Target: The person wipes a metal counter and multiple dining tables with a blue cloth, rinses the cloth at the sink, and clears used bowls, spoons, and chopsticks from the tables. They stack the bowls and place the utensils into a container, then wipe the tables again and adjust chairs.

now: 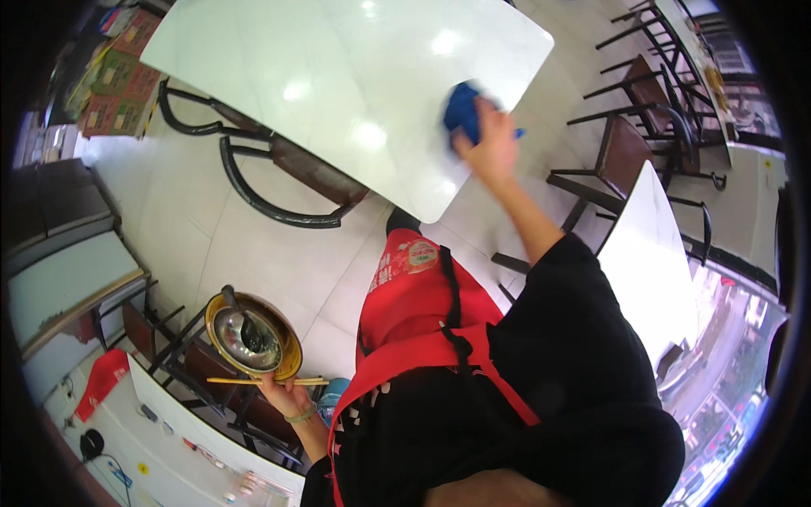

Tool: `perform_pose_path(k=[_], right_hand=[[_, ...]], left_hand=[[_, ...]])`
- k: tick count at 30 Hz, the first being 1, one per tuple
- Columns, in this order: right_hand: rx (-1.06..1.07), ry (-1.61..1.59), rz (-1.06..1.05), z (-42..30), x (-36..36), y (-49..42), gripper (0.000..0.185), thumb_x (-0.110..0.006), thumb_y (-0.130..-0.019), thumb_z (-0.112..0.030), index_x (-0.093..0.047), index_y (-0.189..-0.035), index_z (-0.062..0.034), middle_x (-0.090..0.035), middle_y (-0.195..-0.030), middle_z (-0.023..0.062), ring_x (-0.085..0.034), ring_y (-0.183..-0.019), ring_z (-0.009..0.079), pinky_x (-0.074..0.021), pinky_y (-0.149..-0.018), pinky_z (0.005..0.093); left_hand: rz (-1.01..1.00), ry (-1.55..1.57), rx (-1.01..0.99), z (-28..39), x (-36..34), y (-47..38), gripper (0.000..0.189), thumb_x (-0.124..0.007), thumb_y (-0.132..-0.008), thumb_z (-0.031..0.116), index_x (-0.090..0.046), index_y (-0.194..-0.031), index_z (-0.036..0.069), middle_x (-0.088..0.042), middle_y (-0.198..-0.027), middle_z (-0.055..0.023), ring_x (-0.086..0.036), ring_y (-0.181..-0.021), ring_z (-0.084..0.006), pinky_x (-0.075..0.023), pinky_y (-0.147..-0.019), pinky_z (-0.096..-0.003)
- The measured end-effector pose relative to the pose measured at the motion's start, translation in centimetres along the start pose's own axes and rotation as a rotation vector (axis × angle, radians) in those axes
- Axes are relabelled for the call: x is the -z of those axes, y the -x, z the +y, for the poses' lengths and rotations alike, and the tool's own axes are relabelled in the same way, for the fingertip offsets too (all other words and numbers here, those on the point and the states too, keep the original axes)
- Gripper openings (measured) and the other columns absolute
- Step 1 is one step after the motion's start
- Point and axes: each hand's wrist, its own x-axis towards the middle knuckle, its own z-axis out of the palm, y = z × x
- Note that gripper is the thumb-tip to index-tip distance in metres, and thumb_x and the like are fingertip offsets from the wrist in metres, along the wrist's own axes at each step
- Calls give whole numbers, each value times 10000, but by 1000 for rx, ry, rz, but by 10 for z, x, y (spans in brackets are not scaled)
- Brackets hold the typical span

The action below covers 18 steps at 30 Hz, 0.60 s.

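My right hand (pixel 494 142) presses a crumpled blue cloth (pixel 461 113) onto the white tabletop (pixel 329 82), near its right end. Both hand and cloth are a little blurred. Out to the lower left, my left hand (pixel 283 394) grips a yellow-brown bowl (pixel 290 336) by its near rim, with a pair of wooden chopsticks (pixel 231 381) pinched along with it. Inside that bowl sits a shiny smaller bowl (pixel 231 333) holding a dark spoon (pixel 252 336). The fingers under the bowl are partly hidden.
Chairs with black curved arms (pixel 272 215) stand against the table's near side. Another white table (pixel 646 266) and several brown chairs (pixel 624 155) are at the right. Stacked cartons (pixel 117 95) stand at the far left. A white table (pixel 190 424) with small items lies lower left.
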Motion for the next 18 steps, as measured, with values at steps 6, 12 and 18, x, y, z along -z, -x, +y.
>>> perform_pose_path(k=[6, 12, 18], right_hand=[[559, -129, -595, -22, -59, 60, 591, -771, -524, -227, -571, -1066, -101, -505, -1170, 147, -429, -1196, 299, -301, -1016, 479], [170, 101, -119, 157, -91, -104, 559, -636, -681, -172, -514, -1219, -82, -502, -1285, 140, -449, -1198, 324, -380, -991, 385], [-15, 55, -109, 89, -138, -230, 558, -608, -787, -454, -549, -1224, -111, -525, -1277, 104, -408, -1241, 302, -340, -1022, 381]], left_hand=[[9, -16, 59, 7, -18, -17, 307, -552, -788, 85, -506, -1091, 95, -595, -975, -24, -469, -547, -48, -238, -350, -147], [154, 0, 64, 12, -48, -34, 312, -529, -764, 57, -502, -1074, 79, -581, -909, -38, -386, -459, -56, -222, -329, -160], [133, 61, 61, 33, -69, -40, 329, -518, -769, 48, -503, -1095, 91, -581, -920, -46, -377, -450, -63, -226, -316, -156]])
